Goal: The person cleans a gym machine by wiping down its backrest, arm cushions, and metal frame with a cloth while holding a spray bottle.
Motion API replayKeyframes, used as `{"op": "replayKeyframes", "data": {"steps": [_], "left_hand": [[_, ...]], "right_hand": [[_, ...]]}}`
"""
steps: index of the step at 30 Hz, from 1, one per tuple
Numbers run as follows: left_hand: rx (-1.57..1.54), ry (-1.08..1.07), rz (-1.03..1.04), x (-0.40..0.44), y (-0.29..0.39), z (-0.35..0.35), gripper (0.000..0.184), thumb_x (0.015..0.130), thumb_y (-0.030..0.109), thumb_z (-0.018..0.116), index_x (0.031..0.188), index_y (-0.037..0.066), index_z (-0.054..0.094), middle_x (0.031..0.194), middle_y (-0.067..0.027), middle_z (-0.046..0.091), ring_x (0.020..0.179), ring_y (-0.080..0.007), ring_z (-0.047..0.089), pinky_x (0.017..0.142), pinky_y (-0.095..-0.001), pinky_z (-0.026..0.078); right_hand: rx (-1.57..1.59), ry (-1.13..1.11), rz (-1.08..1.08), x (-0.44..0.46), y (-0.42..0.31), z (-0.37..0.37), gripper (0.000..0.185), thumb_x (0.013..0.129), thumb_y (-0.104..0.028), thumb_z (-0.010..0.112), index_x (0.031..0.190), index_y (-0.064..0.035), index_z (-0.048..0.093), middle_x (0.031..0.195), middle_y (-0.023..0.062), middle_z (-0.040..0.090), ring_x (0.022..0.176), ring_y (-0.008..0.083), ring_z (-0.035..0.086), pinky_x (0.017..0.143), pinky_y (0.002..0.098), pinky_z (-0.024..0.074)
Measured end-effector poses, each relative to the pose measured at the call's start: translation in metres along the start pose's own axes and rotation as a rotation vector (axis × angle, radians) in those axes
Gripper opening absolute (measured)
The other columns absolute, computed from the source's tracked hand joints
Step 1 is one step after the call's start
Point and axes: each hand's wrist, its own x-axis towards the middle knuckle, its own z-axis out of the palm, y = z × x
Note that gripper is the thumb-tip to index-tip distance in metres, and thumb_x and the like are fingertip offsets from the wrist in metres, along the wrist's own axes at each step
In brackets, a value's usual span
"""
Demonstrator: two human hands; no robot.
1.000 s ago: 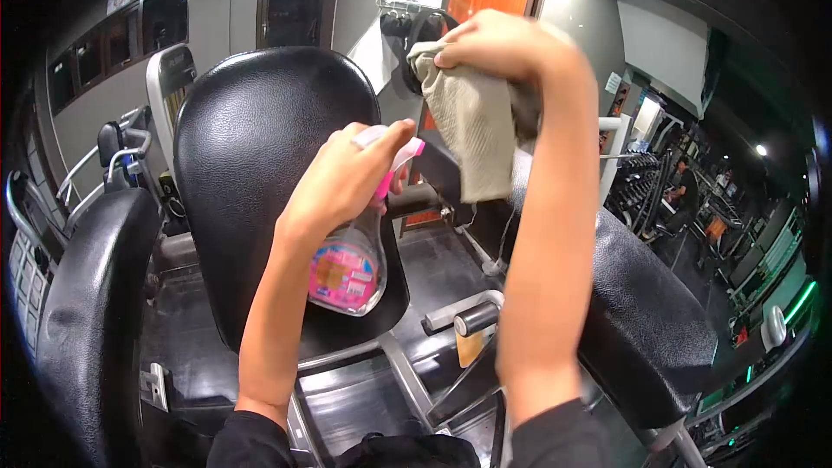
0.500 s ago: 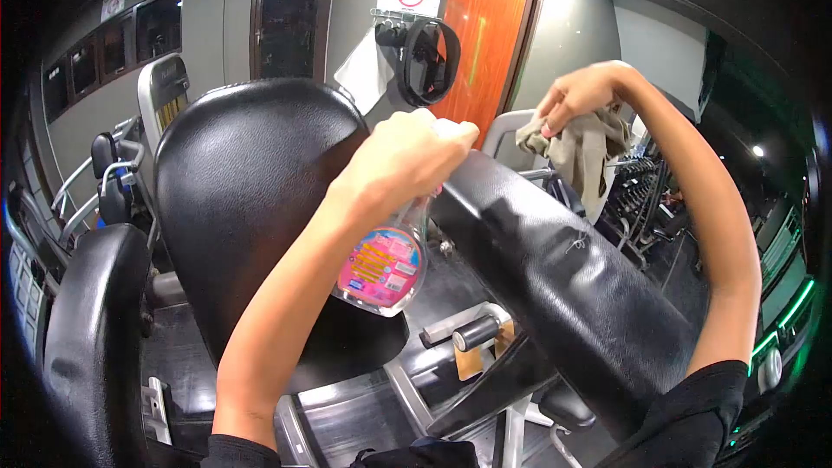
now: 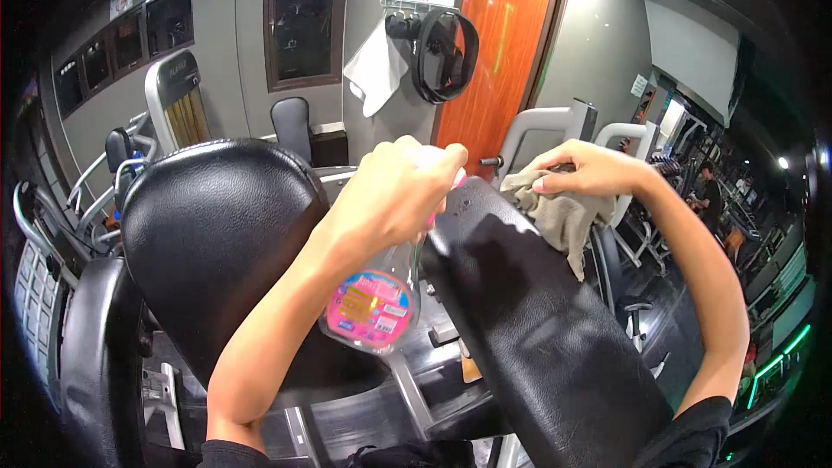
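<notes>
Wrapped around the neck of a clear spray bottle (image 3: 374, 310) with a pink label is my left hand (image 3: 394, 186). The bottle hangs below the hand, between a rounded black backrest (image 3: 221, 208) and a long black padded bench (image 3: 555, 338). Small wet-looking spots show on the far end of the bench, just past the bottle's pink nozzle. My right hand (image 3: 598, 169) grips a crumpled olive-grey cloth (image 3: 563, 212) at the bench's far right edge. Part of the cloth drapes down beside the pad.
Another black pad (image 3: 91, 355) stands at the left. Behind are an orange wooden door (image 3: 496, 52), a white towel (image 3: 378, 69) on a hook rack, and grey machine frames (image 3: 542, 126). A person (image 3: 709, 199) is far back at the right.
The view has shifted, and more of the room at the right shows. My right hand has lowered the cloth towards the bench. Spots now show at the bench's far end near the nozzle.
</notes>
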Motion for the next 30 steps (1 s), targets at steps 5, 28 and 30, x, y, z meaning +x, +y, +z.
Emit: {"op": "replayKeyframes", "data": {"steps": [5, 28, 30], "left_hand": [[-0.157, 0.021, -0.008, -0.018, 0.001, -0.012, 0.027, 0.09, 0.019, 0.06, 0.112, 0.004, 0.06, 0.077, -0.0161, 0.064, 0.073, -0.0311, 0.065, 0.07, -0.043, 0.052], [-0.664, 0.059, -0.599, -0.031, 0.028, -0.035, 0.051, 0.093, 0.041, 0.059, 0.075, -0.006, 0.067, 0.058, -0.0105, 0.059, 0.049, -0.0155, 0.056, 0.055, -0.0316, 0.048], [-0.676, 0.055, -0.612, -0.032, 0.027, -0.034, 0.051, 0.093, 0.041, 0.059, 0.074, -0.006, 0.066, 0.057, -0.0102, 0.059, 0.049, -0.0151, 0.056, 0.054, -0.0313, 0.047]], "right_hand": [[-0.06, 0.218, -0.18, 0.027, 0.02, 0.045, 0.035, 0.088, -0.029, 0.068, 0.116, -0.0073, 0.07, 0.106, 0.0149, 0.071, 0.102, 0.0256, 0.067, 0.095, 0.0361, 0.0476], [-0.065, 0.564, -0.281, 0.058, 0.062, 0.073, 0.028, 0.078, -0.015, 0.07, 0.105, -0.0089, 0.075, 0.092, 0.0109, 0.071, 0.088, 0.0282, 0.068, 0.082, 0.0374, 0.0515], [-0.075, 0.668, -0.248, 0.091, 0.078, 0.077, 0.026, 0.08, -0.016, 0.068, 0.103, -0.0076, 0.075, 0.097, 0.0141, 0.068, 0.091, 0.0291, 0.067, 0.085, 0.0381, 0.051]]}}
